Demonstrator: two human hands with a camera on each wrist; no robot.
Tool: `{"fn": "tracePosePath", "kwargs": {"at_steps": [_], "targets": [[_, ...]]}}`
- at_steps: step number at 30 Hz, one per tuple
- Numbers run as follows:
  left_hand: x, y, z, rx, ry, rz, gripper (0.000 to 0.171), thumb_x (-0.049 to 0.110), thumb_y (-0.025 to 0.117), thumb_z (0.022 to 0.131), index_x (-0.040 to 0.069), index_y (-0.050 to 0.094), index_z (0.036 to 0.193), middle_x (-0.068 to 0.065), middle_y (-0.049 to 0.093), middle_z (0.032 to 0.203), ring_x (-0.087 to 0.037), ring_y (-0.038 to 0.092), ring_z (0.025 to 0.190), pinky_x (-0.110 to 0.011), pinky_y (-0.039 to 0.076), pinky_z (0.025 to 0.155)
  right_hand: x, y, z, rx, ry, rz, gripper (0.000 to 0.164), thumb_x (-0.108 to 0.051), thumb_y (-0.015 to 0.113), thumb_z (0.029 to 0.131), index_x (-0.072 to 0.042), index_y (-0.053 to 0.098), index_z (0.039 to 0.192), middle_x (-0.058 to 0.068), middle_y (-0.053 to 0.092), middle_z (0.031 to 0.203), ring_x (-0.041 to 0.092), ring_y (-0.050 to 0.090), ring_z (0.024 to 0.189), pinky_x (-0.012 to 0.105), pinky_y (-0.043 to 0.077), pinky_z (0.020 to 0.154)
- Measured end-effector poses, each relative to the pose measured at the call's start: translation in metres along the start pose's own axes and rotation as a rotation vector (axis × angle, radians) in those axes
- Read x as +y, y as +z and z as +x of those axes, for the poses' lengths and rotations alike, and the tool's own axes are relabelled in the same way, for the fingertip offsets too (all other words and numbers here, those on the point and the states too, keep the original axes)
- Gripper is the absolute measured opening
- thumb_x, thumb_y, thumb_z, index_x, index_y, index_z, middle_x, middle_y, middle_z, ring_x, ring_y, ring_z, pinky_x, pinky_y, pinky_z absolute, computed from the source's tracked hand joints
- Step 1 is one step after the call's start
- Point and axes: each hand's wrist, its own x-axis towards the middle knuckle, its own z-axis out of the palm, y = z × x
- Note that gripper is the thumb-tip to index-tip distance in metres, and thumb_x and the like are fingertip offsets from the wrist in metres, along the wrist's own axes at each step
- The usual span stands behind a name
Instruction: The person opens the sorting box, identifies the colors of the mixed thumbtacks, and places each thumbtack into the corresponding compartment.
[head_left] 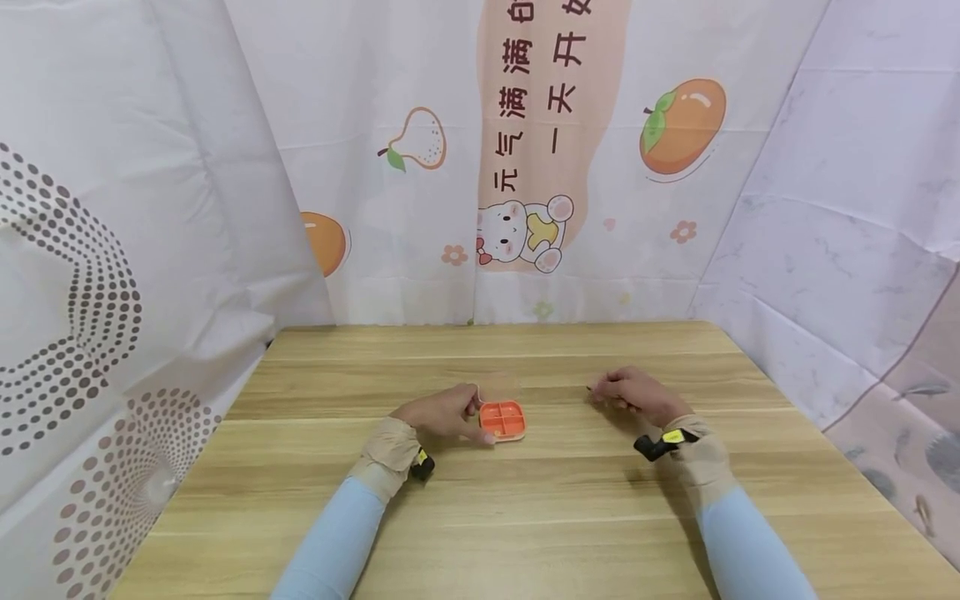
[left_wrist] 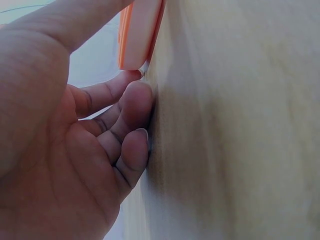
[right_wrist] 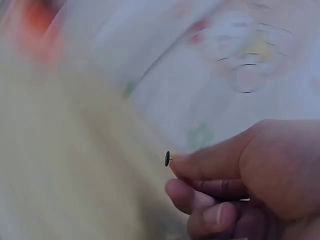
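Observation:
A small orange box point(head_left: 502, 421) with four compartments lies on the table, its clear lid point(head_left: 498, 386) raised at the back. Something tiny and yellowish shows in its near left compartment. My left hand point(head_left: 450, 412) holds the box from the left, thumb at the near side and index finger by the far corner; in the left wrist view the other fingers curl beside the box wall point(left_wrist: 137, 37). Off to the right, my right hand point(head_left: 637, 393) pinches a small dark disc with a thin pin point(right_wrist: 167, 159), like a stud or tack, between thumb and index finger.
The wood-grain table point(head_left: 525, 517) reaches back to a printed white curtain point(head_left: 420, 217). More hanging cloth closes in the left and right sides. Both wrists wear black camera mounts point(head_left: 663, 444) with yellow labels.

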Motion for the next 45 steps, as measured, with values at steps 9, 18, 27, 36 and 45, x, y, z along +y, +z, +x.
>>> {"fn": "tracePosePath", "kwargs": {"at_steps": [9,18,27,36,45], "targets": [[-0.003,0.001,0.001,0.000,-0.002,0.012,0.061,0.049,0.077,0.078,0.008,0.047,0.111,-0.005,0.045,0.096,-0.013,0.042,0.085,-0.024,0.038,0.071,0.009,-0.010,0.000,-0.494,-0.061,0.935,0.041,-0.005,0.016,0.109,-0.002,0.058,0.110,0.002,0.058,0.096,0.008,0.022,0.062,0.019,0.023,0.053],[0.000,0.000,0.000,0.006,-0.004,0.005,0.059,0.046,0.078,0.079,0.007,0.047,0.111,-0.007,0.046,0.098,-0.016,0.043,0.087,-0.026,0.039,0.073,0.015,-0.014,-0.001,-0.591,-0.068,1.113,0.043,-0.013,0.010,0.110,-0.004,0.052,0.113,0.000,0.053,0.097,0.007,0.020,0.062,0.017,0.021,0.053],[0.003,0.000,-0.001,0.006,-0.002,0.004,0.058,0.044,0.078,0.080,0.007,0.047,0.111,-0.007,0.046,0.098,-0.016,0.042,0.086,-0.026,0.038,0.072,0.013,-0.014,-0.003,-0.139,-0.006,0.572,0.025,-0.015,0.045,0.105,-0.004,0.065,0.094,-0.004,0.053,0.074,0.006,0.024,0.054,0.019,0.021,0.044],[0.002,0.000,0.000,0.012,0.006,-0.011,0.057,0.042,0.079,0.080,0.006,0.047,0.110,-0.009,0.046,0.096,-0.016,0.042,0.084,-0.025,0.037,0.070,0.015,-0.013,-0.003,0.022,-0.032,0.143,0.040,-0.025,0.054,0.102,0.013,0.055,0.115,0.004,0.046,0.073,0.007,0.033,0.049,0.022,0.027,0.045],[0.004,-0.001,-0.001,0.006,-0.002,-0.013,0.058,0.042,0.079,0.080,0.006,0.047,0.112,-0.010,0.047,0.099,-0.016,0.043,0.087,-0.026,0.038,0.072,0.013,-0.008,-0.002,0.019,-0.048,0.003,0.033,-0.026,0.053,0.103,0.004,0.061,0.114,0.016,0.053,0.083,0.011,0.036,0.049,0.027,0.032,0.047]]}}
